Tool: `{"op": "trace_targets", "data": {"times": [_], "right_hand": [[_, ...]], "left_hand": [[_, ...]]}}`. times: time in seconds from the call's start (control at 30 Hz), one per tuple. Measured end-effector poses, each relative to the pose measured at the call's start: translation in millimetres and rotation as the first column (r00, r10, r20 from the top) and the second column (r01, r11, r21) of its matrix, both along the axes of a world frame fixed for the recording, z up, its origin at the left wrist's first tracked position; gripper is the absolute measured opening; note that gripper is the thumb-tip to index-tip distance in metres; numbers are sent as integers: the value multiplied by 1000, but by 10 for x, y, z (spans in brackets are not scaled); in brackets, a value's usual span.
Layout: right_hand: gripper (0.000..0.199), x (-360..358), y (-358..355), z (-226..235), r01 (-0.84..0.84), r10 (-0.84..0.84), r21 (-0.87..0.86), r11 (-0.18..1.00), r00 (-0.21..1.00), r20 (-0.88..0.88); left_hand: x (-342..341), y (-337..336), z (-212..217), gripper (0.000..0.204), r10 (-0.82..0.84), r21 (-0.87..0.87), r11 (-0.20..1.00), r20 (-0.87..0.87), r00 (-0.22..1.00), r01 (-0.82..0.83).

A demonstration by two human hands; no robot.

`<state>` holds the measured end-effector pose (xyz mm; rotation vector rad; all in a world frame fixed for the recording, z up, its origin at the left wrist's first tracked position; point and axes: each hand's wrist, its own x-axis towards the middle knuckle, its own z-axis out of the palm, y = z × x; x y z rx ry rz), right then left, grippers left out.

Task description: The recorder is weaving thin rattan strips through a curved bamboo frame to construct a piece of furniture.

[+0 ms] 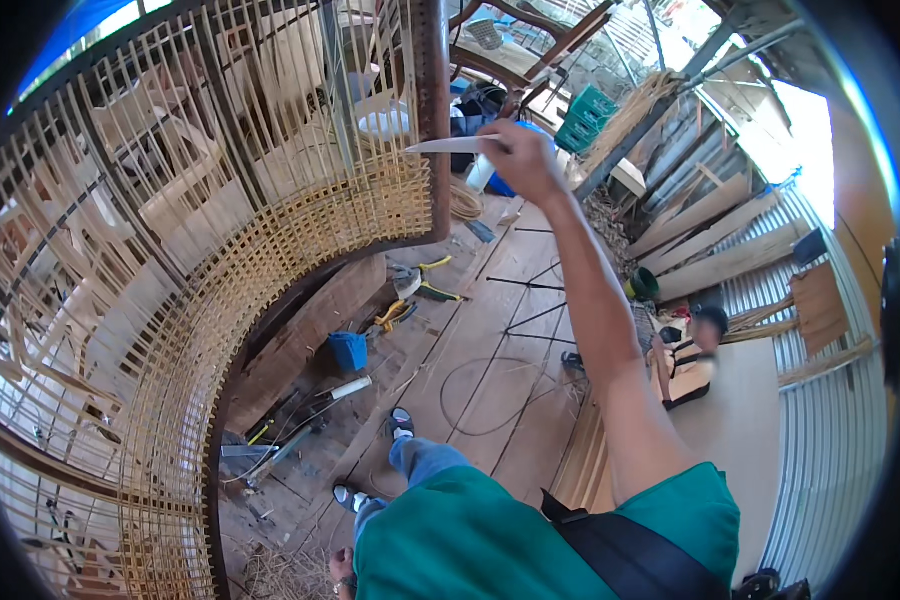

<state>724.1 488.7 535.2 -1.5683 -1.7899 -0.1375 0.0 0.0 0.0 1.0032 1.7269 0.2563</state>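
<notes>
Fingers of right hand (522,160) grip pale, flat, tapering strip (455,145), yellow woven-cane panel (370,210) to their left; weaving apparently underway, next move needing careful tip alignment; left hand (341,566), grip unclear.

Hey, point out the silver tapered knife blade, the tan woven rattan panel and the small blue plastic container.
Silver tapered knife blade (450,146), head view: middle of the blade.
Tan woven rattan panel (282,237), head view: its tightly woven band.
Small blue plastic container (348,354), head view: its outer wall.

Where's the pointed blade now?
Head view, above centre: the pointed blade is in the right hand, crossing in front of the cane panel's dark post.
</notes>
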Motion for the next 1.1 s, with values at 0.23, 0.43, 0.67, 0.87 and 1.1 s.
{"op": "trace_targets", "data": {"times": [0.23, 0.43, 0.67, 0.87, 1.1], "right_hand": [[12, 1938, 241, 186, -247, 272, 190, 950, 360, -893], [25, 3495, 910, -373, -227, 199, 161, 960, 152, -968], [60, 3303, 1947, -952, -209, 128, -164, 964, 906, -405], [104, 3598, 2395, -1219, -207, 122, -224, 952, 932, -342], [83, 3778, 2666, -1340, -632, 175, -364, 684, 627, -759]], "left_hand": [[1445, 1546, 336, 34, -94, 447, 887, -69, 993, 116], [4274, 4581, 2801, 34, -261, 808, 581, 70, 963, 99], [6534, 6500, 3978, 60, -242, 938, 15, -332, 912, 345], [7487, 7086, 3796, 71, -88, 890, -81, -455, 886, 449], [7859, 7067, 3681, 75, 76, 854, -26, -516, 853, 519]]}}
